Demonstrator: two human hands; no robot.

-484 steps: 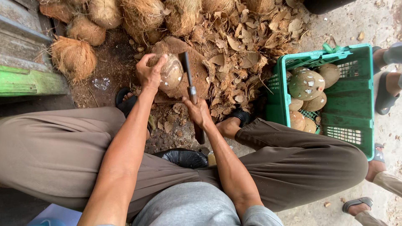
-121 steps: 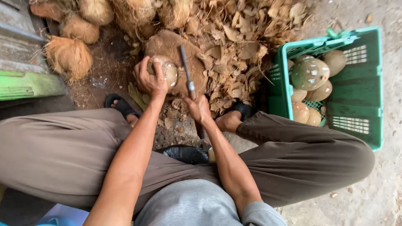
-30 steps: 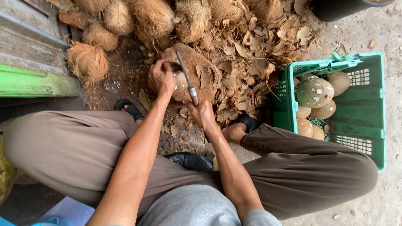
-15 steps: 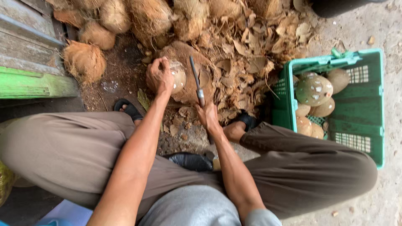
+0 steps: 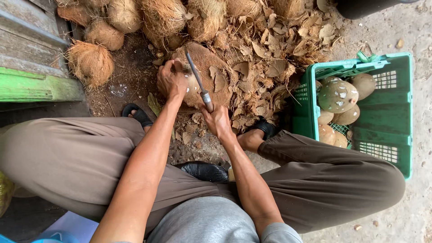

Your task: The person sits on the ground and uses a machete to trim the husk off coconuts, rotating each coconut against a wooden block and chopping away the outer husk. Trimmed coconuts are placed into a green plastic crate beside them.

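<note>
Watching the head feed here. Left hand [image 5: 172,82] is clamped over a peeled coconut [image 5: 192,85], pinning it on the round wooden block [image 5: 211,67] in the upper middle of the frame. Right hand [image 5: 219,121] is closed tight around the handle of a knife [image 5: 196,77].

What's changed: half a second back the blade stood off to the right of the nut, pointing up over the block. Now it's swung left, and its tip sits up against the top of the coconut, right by the left fingers. The left hand has also rolled further over the nut, so less pale shell shows than before. I read that as the blade landing for another trimming cut, though I can't tell if the edge is actually biting in.

Around it: husk scraps [image 5: 270,49] piled in the upper middle, hairy unpeeled coconuts [image 5: 90,63] at upper left, and a green crate [image 5: 387,112] on the right holding cleaned coconuts [image 5: 337,94]. Both knees frame the bottom, sandalled feet just below the block.
</note>
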